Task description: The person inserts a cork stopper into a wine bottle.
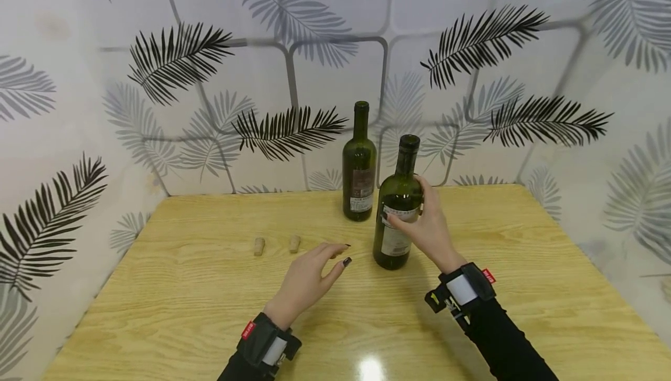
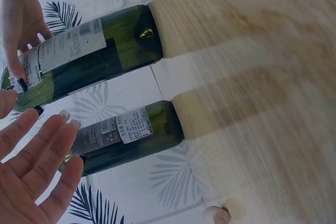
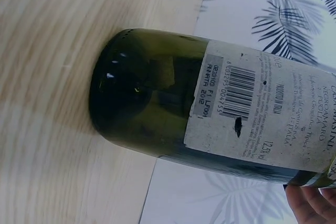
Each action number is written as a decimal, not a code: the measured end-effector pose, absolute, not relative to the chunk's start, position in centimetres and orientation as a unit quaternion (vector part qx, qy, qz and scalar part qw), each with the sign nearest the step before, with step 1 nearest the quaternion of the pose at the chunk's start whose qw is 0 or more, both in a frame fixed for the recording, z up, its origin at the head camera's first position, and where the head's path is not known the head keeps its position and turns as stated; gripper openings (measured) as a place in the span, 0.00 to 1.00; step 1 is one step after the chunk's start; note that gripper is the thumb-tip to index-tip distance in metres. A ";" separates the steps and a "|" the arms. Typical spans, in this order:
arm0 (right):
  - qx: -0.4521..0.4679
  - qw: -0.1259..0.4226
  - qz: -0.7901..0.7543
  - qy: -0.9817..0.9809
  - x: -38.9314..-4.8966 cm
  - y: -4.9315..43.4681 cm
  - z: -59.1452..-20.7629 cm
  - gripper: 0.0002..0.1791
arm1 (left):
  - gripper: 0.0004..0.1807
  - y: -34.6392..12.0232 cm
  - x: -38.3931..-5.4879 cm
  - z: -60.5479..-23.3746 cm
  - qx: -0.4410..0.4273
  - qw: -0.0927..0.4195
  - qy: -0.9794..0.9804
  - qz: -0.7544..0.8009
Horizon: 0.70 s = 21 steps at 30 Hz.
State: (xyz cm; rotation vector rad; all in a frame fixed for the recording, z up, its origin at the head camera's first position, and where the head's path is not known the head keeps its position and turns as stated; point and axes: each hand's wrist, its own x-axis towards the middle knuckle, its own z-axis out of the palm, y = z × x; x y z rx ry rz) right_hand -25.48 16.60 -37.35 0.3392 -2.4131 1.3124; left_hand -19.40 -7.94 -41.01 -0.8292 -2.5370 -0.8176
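My right hand (image 1: 431, 230) grips a green wine bottle (image 1: 394, 241) around its upper body, thumb across the front label. The bottle is near upright, its base at the tabletop; whether it touches is hard to tell. In the right wrist view, the lower body and white barcode label of this wine bottle (image 3: 257, 108) fill much of the picture. My left hand (image 1: 305, 282) hovers over the table to the left, fingers loosely bent and holding nothing. Behind stands a second green wine bottle (image 1: 359, 177) with a dark label. Both bottle mouths show no stopper.
Two corks, one on the left (image 1: 259, 246) and another cork (image 1: 295, 244), stand on the wooden table (image 1: 173, 293) beyond my left hand. A leaf-patterned wall covering (image 1: 335, 78) rises behind the table's back edge.
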 end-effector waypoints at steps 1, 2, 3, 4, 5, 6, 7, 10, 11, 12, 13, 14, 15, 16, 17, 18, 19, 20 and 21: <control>0.121 0.186 0.465 -0.857 -25.4 16.5 -37.4 0.49 | 0.17 -8.0 -19.4 -41.1 -0.289 0.173 -0.896 -0.289; 0.123 0.186 0.464 -0.857 -25.2 16.3 -37.5 0.49 | 0.17 -8.1 -19.3 -41.1 -0.284 0.173 -0.898 -0.287; 0.124 0.187 0.461 -0.858 -25.1 16.2 -37.5 0.49 | 0.17 -8.1 -19.3 -41.1 -0.279 0.173 -0.900 -0.287; 0.126 0.188 0.458 -0.860 -25.0 16.0 -37.6 0.49 | 0.17 -8.2 -19.3 -41.2 -0.276 0.174 -0.901 -0.288; 0.128 0.191 0.453 -0.861 -24.8 15.9 -37.7 0.49 | 0.17 -8.2 -19.3 -41.2 -0.273 0.175 -0.902 -0.286; 0.131 0.194 0.449 -0.862 -24.7 15.7 -37.8 0.49 | 0.17 -8.3 -19.2 -41.2 -0.271 0.176 -0.902 -0.287; 0.135 0.198 0.446 -0.862 -24.6 15.6 -37.8 0.49 | 0.17 -8.3 -19.2 -41.2 -0.270 0.177 -0.902 -0.287; 0.145 0.211 0.439 -0.861 -24.1 15.1 -38.0 0.49 | 0.17 -8.4 -19.2 -41.4 -0.269 0.179 -0.901 -0.289; 0.149 0.214 0.438 -0.860 -23.9 15.0 -38.0 0.49 | 0.17 -8.5 -19.2 -41.4 -0.270 0.179 -0.900 -0.290; 0.152 0.216 0.438 -0.859 -23.8 14.8 -38.1 0.49 | 0.17 -8.5 -19.2 -41.5 -0.271 0.179 -0.900 -0.290; 0.154 0.216 0.440 -0.858 -23.6 14.7 -38.1 0.49 | 0.17 -8.5 -19.2 -41.6 -0.271 0.180 -0.900 -0.289; 0.156 0.215 0.441 -0.857 -23.5 14.5 -38.1 0.49 | 0.17 -8.6 -19.2 -41.7 -0.270 0.180 -0.900 -0.290; 0.158 0.214 0.442 -0.857 -23.3 14.4 -38.1 0.50 | 0.17 -8.6 -19.1 -41.8 -0.268 0.181 -0.901 -0.290; 0.160 0.212 0.444 -0.856 -23.1 14.2 -38.1 0.50 | 0.17 -8.6 -19.1 -41.8 -0.267 0.181 -0.900 -0.292; 0.162 0.211 0.445 -0.855 -22.9 14.1 -38.1 0.50 | 0.17 -8.6 -19.1 -41.8 -0.264 0.181 -0.900 -0.295; 0.164 0.209 0.446 -0.855 -22.7 14.0 -38.2 0.50 | 0.17 -8.6 -19.0 -41.8 -0.261 0.179 -0.899 -0.303; 0.166 0.208 0.447 -0.854 -22.5 13.8 -38.1 0.51 | 0.17 -8.7 -18.9 -41.8 -0.258 0.174 -0.897 -0.314; 0.168 0.208 0.445 -0.855 -22.3 13.7 -38.1 0.51 | 0.17 -8.7 -18.9 -41.8 -0.255 0.168 -0.894 -0.329; 0.171 0.207 0.445 -0.854 -22.1 13.6 -38.2 0.51 | 0.17 -8.7 -18.8 -41.7 -0.253 0.160 -0.890 -0.344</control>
